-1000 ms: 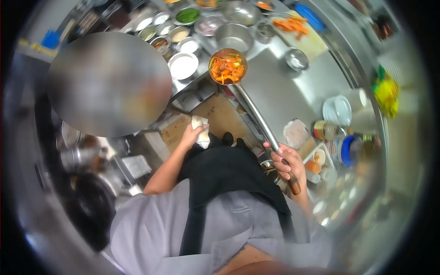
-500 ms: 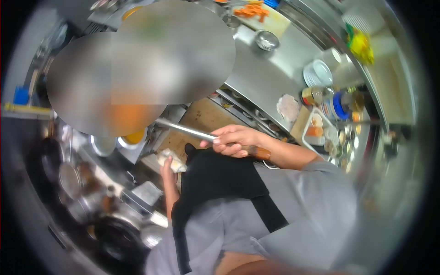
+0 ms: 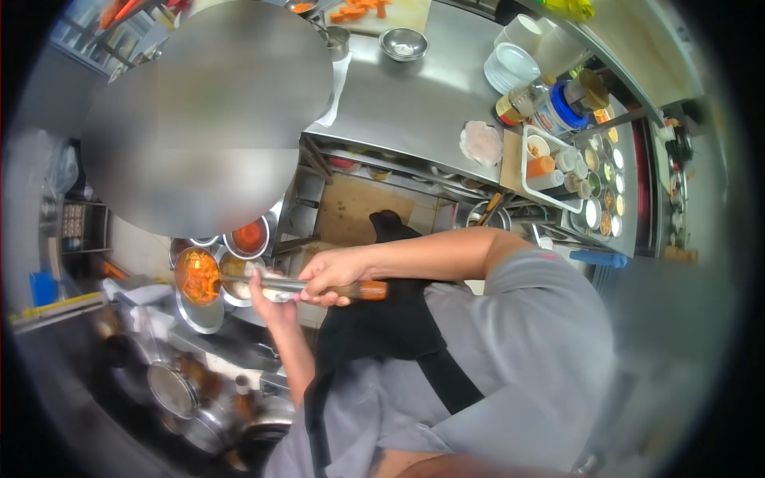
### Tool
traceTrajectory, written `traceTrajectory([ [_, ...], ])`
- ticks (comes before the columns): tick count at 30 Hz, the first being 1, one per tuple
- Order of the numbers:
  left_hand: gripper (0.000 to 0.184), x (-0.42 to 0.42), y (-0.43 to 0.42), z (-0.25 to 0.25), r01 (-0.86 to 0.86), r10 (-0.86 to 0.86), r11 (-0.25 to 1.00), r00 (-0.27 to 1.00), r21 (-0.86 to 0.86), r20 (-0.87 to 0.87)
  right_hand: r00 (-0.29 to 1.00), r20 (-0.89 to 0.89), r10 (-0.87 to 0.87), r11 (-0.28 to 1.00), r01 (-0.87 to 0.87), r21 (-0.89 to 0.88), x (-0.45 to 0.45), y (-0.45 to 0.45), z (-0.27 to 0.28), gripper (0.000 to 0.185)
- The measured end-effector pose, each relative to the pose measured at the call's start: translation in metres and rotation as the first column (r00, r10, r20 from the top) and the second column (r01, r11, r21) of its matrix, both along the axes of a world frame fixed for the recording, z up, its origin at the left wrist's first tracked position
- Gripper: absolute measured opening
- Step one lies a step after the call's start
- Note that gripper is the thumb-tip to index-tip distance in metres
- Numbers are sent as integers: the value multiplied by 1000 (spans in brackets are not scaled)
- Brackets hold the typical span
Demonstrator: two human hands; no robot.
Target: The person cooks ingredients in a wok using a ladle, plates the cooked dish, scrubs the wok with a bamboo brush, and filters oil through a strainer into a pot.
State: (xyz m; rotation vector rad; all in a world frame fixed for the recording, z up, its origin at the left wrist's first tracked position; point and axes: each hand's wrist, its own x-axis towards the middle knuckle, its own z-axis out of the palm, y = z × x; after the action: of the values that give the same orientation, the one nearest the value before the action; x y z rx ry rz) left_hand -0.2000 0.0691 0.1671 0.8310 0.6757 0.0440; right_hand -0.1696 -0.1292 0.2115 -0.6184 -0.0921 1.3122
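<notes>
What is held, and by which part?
The right hand holds the ladle by its handle, near the wooden end. The left hand holds a white cloth beside the metal shaft; whether it grips that is unclear.

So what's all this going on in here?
Someone in a kitchen is holding a long-handled ladle filled with orange food. The right hand grips the handle near its wooden end. The left hand is at the metal shaft with a white cloth, its grip partly hidden. The ladle's full end is beside a bowl of red food. On the steel counter, cut orange pieces lie on a board.
</notes>
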Motion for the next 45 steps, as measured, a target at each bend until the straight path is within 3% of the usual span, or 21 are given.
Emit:
traceTrajectory([
  [4,25,19,8,-7,-47,52,997,996,58,-79,970,214,118,988,-92,-125,28,1,-8,25],
  [5,25,24,8,-11,-66,70,997,994,50,-89,899,406,166,980,-105,-168,41,-3,-12,34],
  [7,22,33,-2,-11,-106,107,994,987,14,-121,691,651,314,935,-106,-338,81,-35,5,54],
  [8,22,37,-8,-10,-113,114,993,986,17,-124,584,743,328,915,1,-404,105,-57,7,55],
  [9,22,40,-14,-10,-136,139,990,983,35,-116,71,958,278,919,273,-286,138,-76,-22,55],
  [10,21,41,-20,-10,-160,165,986,980,55,-110,48,954,295,845,454,-284,171,-105,-28,53],
  [11,26,41,-15,-25,-144,145,989,983,19,-109,126,957,261,702,656,-278,205,-128,-63,49],
  [13,24,48,-32,-16,-181,184,983,975,32,-123,404,864,301,348,797,-494,282,-203,-104,40],
  [14,22,52,-40,-13,-211,214,977,968,39,-133,344,754,560,123,865,-486,308,-243,-117,35],
  [15,22,56,-47,-11,-220,224,975,965,42,-134,385,697,605,-84,901,-425,320,-273,-120,28],
  [17,23,61,-59,-10,-292,303,952,941,90,-154,278,706,651,-232,959,-164,349,-324,-155,25],
  [25,24,56,-60,-39,-258,276,952,957,163,-95,397,560,727,-70,854,-515,376,-379,-180,24],
  [27,22,67,-72,-32,-275,288,950,954,147,-80,330,554,765,-77,899,-430,379,-376,-206,20],
  [30,22,72,-79,-26,-265,272,960,959,94,-78,359,633,685,-93,906,-413,366,-361,-192,21],
  [31,23,71,-76,-29,-245,251,965,966,93,-67,301,675,674,-51,930,-364,362,-359,-193,24],
  [34,36,81,-81,-22,-215,225,967,972,136,-64,256,775,578,-110,965,-236,337,-349,-177,37],
  [36,26,86,-82,-18,-235,242,962,970,142,-36,231,817,528,-171,971,-164,305,-342,-150,43],
  [40,34,91,-69,-13,-159,188,950,978,268,-88,375,879,295,-263,916,-303,230,-338,-143,57],
  [42,40,93,-39,-28,6,49,942,986,335,-157,304,867,395,-303,934,-190,185,-341,-184,57],
  [44,44,74,-92,41,26,21,921,993,388,-117,312,808,500,-355,925,-137,135,-338,-211,58],
  [45,45,75,-87,39,22,19,910,995,415,-96,320,814,485,-391,912,-125,109,-340,-221,58],
])
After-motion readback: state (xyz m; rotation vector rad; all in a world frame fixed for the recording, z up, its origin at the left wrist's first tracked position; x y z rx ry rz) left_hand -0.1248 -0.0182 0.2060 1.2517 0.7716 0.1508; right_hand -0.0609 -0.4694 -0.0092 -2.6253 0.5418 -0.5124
